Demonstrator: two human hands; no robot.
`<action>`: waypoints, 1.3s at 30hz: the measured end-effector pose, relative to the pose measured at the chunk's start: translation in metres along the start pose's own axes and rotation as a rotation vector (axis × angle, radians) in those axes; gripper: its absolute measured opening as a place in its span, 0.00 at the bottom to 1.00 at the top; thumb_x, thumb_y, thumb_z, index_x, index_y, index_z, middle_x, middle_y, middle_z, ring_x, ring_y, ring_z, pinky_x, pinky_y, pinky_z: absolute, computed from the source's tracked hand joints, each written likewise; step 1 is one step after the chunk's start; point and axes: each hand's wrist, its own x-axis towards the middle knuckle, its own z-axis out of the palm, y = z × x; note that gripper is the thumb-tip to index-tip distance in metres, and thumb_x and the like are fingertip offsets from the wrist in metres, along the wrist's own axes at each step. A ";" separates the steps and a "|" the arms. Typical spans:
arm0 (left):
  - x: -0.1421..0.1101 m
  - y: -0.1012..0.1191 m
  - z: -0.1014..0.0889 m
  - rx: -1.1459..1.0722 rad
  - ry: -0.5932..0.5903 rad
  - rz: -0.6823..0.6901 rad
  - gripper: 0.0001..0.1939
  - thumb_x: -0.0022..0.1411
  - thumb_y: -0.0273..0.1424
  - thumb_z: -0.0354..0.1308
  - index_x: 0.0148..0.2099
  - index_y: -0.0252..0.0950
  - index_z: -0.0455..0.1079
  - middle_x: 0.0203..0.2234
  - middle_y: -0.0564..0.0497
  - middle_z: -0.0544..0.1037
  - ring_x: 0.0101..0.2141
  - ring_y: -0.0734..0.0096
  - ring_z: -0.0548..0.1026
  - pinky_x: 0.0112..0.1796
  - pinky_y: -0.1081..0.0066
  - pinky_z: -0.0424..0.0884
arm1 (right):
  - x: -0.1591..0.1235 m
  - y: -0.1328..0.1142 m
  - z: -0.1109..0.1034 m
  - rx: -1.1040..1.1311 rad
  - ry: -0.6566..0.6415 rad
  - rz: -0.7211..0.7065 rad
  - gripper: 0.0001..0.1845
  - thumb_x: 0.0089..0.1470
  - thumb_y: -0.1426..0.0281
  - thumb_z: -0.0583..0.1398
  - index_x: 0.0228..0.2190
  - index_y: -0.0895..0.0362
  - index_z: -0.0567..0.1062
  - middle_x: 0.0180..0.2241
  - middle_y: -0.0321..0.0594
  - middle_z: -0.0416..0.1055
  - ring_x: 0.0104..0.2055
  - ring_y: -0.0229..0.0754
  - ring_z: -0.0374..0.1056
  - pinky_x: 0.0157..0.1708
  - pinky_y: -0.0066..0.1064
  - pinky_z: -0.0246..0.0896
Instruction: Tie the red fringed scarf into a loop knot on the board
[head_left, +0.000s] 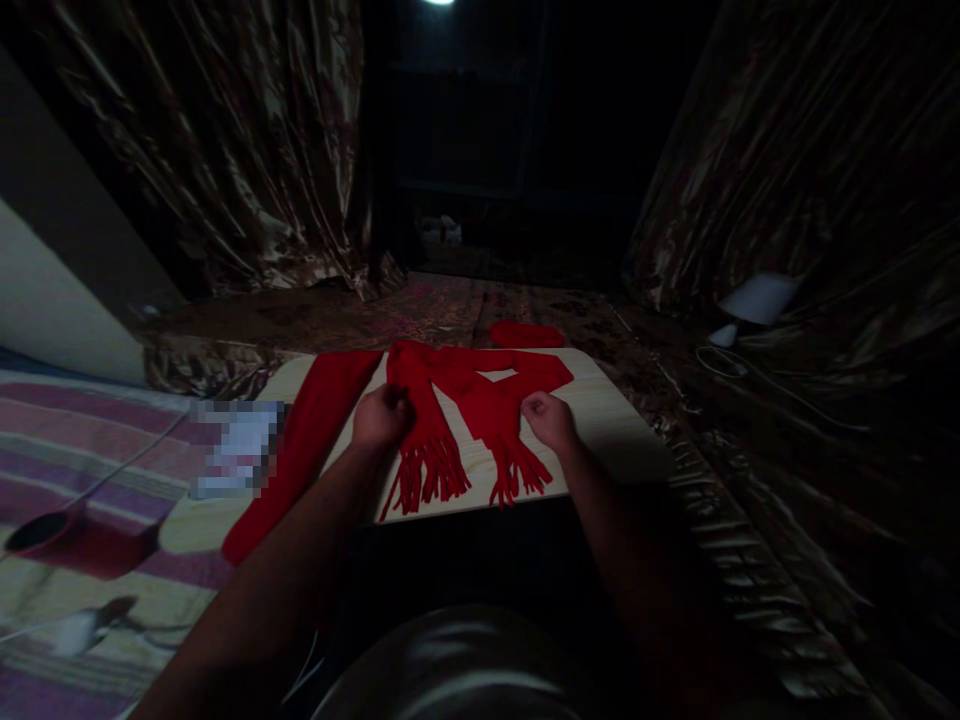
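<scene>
A red fringed scarf (480, 395) lies bent on a light wooden board (615, 430), its two tasselled ends pointing toward me. My left hand (381, 415) is closed at the outer edge of the left end, fingers curled on the fabric. At the right end's outer edge, my right hand (550, 418) is closed in a pinch on the cloth. Left of my left hand, a long red strip of fabric (307, 445) slants across the board; whether it joins the scarf I cannot tell. The dim light hides the fingertips in part.
Beyond the board's far edge lies another red fabric piece (526, 334). A blurred white item (236, 448) rests at the board's left. On the striped bedding (45, 405) are a red container (82, 543) and a white plug (79, 632). A white lamp (759, 298) trails its cord at right.
</scene>
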 end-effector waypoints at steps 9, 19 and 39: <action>-0.018 0.033 -0.011 0.098 0.065 0.272 0.13 0.62 0.33 0.53 0.44 0.37 0.76 0.42 0.41 0.80 0.48 0.55 0.74 0.51 0.62 0.68 | 0.005 0.006 0.006 0.142 -0.092 0.014 0.07 0.49 0.67 0.63 0.34 0.52 0.77 0.32 0.35 0.79 0.34 0.39 0.75 0.38 0.30 0.69; -0.064 0.152 0.025 0.116 -0.309 0.578 0.19 0.64 0.43 0.55 0.48 0.35 0.74 0.41 0.40 0.78 0.43 0.55 0.76 0.42 0.64 0.71 | 0.015 -0.005 0.007 0.035 -0.167 -0.051 0.08 0.47 0.72 0.64 0.33 0.51 0.78 0.32 0.36 0.79 0.35 0.41 0.74 0.37 0.30 0.68; -0.037 0.164 0.037 0.203 -0.306 0.355 0.16 0.62 0.34 0.53 0.44 0.31 0.78 0.37 0.35 0.79 0.39 0.53 0.79 0.39 0.64 0.73 | 0.038 -0.004 0.020 0.216 -0.248 -0.010 0.06 0.46 0.73 0.60 0.29 0.52 0.74 0.26 0.31 0.74 0.27 0.37 0.70 0.29 0.26 0.63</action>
